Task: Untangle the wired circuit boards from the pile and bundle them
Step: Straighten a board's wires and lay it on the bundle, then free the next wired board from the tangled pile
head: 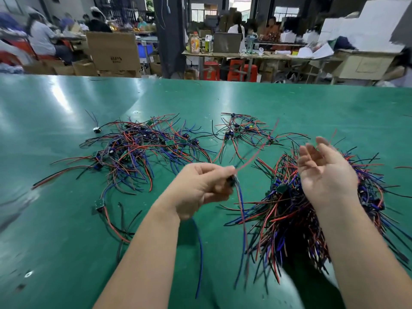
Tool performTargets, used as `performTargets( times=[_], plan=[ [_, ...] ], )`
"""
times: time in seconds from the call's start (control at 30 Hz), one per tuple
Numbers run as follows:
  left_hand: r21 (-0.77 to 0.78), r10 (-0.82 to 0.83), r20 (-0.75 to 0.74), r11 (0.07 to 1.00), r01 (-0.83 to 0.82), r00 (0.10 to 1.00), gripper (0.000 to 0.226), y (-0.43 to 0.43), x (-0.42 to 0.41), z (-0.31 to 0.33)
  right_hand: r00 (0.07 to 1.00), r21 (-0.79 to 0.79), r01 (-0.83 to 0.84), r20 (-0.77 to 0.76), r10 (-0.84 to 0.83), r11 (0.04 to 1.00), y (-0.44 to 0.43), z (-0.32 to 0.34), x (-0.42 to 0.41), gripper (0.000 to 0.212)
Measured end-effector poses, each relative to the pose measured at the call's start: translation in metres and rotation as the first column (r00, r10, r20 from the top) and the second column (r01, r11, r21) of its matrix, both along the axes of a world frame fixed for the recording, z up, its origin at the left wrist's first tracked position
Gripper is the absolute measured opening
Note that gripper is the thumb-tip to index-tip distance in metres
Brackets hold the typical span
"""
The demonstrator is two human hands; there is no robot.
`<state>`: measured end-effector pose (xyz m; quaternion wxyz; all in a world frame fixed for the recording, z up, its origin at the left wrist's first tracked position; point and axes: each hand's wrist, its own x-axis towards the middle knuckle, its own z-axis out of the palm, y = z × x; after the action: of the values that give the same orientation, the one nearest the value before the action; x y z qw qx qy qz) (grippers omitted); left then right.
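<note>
My left hand (200, 188) pinches one small wired circuit board (231, 182) above the green table (245, 103); its red wire streaks up to the right and its blue wires hang down. My right hand (325, 175) hovers palm up with relaxed fingers over a dense heap of wired boards (285, 224) at the right. It holds nothing. A loose tangle of wired boards (138, 148) spreads at the left centre. A smaller cluster (243, 132) lies further back in the middle.
A single wired board (99, 204) lies alone at the near left, and a small round part (97, 130) sits beyond the left tangle. Behind the table's far edge stand cardboard boxes (113, 51), red stools (236, 70), benches and seated people.
</note>
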<state>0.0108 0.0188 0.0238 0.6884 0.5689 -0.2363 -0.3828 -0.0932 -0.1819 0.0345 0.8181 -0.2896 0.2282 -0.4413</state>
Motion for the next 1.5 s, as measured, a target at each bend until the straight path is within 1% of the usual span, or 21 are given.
performTargets(
  times=[0.03,0.1,0.13,0.2,0.23,0.3,0.43,0.5,0.57,0.63,0.7,0.77,0.8,0.87,0.97,1.03,1.17,1.27,1.37,1.43,1.5],
  plan=[
    [-0.032,0.11,-0.053,0.993,-0.112,0.992,0.016,-0.001,0.002,0.0,0.998,-0.082,-0.01,-0.065,0.004,0.997,0.004,-0.001,0.001,0.017],
    [-0.061,0.23,-0.104,0.97,-0.237,0.968,0.014,-0.004,0.004,-0.002,0.974,-0.312,-0.189,-0.183,0.136,0.931,0.02,-0.002,0.002,0.015],
    [-0.064,0.244,-0.104,0.966,-0.251,0.964,0.014,-0.006,0.004,-0.004,0.937,-0.439,-0.329,-0.265,0.229,0.836,0.03,-0.004,0.003,0.014],
    [-0.057,0.199,-0.047,0.978,-0.202,0.979,0.017,-0.009,0.001,-0.007,0.836,-0.648,-0.54,-0.486,0.255,0.536,0.048,-0.011,0.006,0.029],
    [-0.053,0.16,-0.008,0.986,-0.161,0.987,0.02,-0.01,-0.002,-0.008,0.815,-0.714,-0.572,-0.55,0.182,0.403,0.056,-0.015,0.008,0.033],
    [-0.057,0.112,0.05,0.992,-0.109,0.992,0.021,-0.012,-0.004,-0.011,0.842,-0.812,-0.522,-0.539,0.007,0.262,0.066,-0.018,0.011,0.035],
    [-0.102,0.064,-0.005,0.993,-0.064,0.998,0.031,-0.011,-0.002,-0.009,0.9,-0.865,-0.402,-0.434,-0.048,0.3,0.065,-0.015,0.01,0.023],
    [-0.107,0.053,-0.031,0.993,-0.056,0.998,0.033,-0.01,0.0,-0.006,0.918,-0.897,-0.306,-0.366,-0.15,0.318,0.062,-0.012,0.009,0.024],
    [-0.065,0.144,-0.019,0.987,-0.145,0.989,0.022,-0.008,0.003,-0.005,0.908,-0.923,-0.191,-0.295,-0.297,0.334,0.054,-0.007,0.004,0.025],
    [0.018,0.361,0.044,0.932,-0.362,0.932,0.012,-0.003,0.013,-0.007,0.825,-0.96,-0.109,-0.232,-0.515,0.258,0.04,0.0,-0.004,0.025],
    [0.151,0.567,0.365,0.747,-0.648,0.739,0.012,0.007,0.029,-0.016,0.659,-0.984,-0.107,-0.178,-0.731,0.144,0.026,0.006,-0.012,0.027],
    [0.244,0.508,0.705,0.481,-0.842,0.495,0.019,0.021,0.043,-0.025,0.516,-0.974,-0.186,-0.206,-0.831,0.127,0.018,0.006,-0.016,0.032],
    [0.273,0.442,0.786,0.378,-0.885,0.432,0.025,0.027,0.049,-0.029,0.453,-0.958,-0.243,-0.25,-0.856,0.151,0.017,0.005,-0.016,0.035],
    [0.386,0.345,0.817,0.269,-0.883,0.462,0.037,0.035,0.059,-0.036,0.355,-0.916,-0.339,-0.335,-0.873,0.214,0.018,0.001,-0.014,0.04],
    [0.588,0.211,0.753,0.211,-0.781,0.624,0.044,0.039,0.065,-0.046,0.37,-0.905,-0.365,-0.355,-0.858,0.217,0.022,-0.003,-0.009,0.032],
    [0.614,0.164,0.749,0.19,-0.766,0.641,0.039,0.039,0.068,-0.053,0.416,-0.907,-0.37,-0.355,-0.837,0.201,0.027,-0.006,-0.006,0.026],
    [0.459,0.31,0.814,0.176,-0.871,0.491,0.027,0.043,0.076,-0.056,0.499,-0.894,-0.419,-0.371,-0.783,0.156,0.034,-0.012,0.0,0.023],
    [0.26,0.572,0.721,0.3,-0.918,0.391,0.024,0.047,0.078,-0.056,0.556,-0.891,-0.436,-0.379,-0.739,0.129,0.04,-0.017,0.003,0.019],
    [0.054,0.8,0.485,0.376,-0.925,0.353,0.019,0.042,0.07,-0.044,0.631,-0.903,-0.413,-0.38,-0.676,0.122,0.046,-0.018,0.005,0.015],
    [-0.1,0.855,0.382,0.416,-0.904,0.351,0.013,0.035,0.061,-0.034,0.683,-0.893,-0.417,-0.43,-0.591,0.168,0.051,-0.018,0.007,0.013],
    [-0.251,0.847,0.397,0.47,-0.846,0.353,0.007,0.027,0.049,-0.024,0.705,-0.861,-0.449,-0.506,-0.497,0.24,0.054,-0.02,0.008,0.014]
  ],
)
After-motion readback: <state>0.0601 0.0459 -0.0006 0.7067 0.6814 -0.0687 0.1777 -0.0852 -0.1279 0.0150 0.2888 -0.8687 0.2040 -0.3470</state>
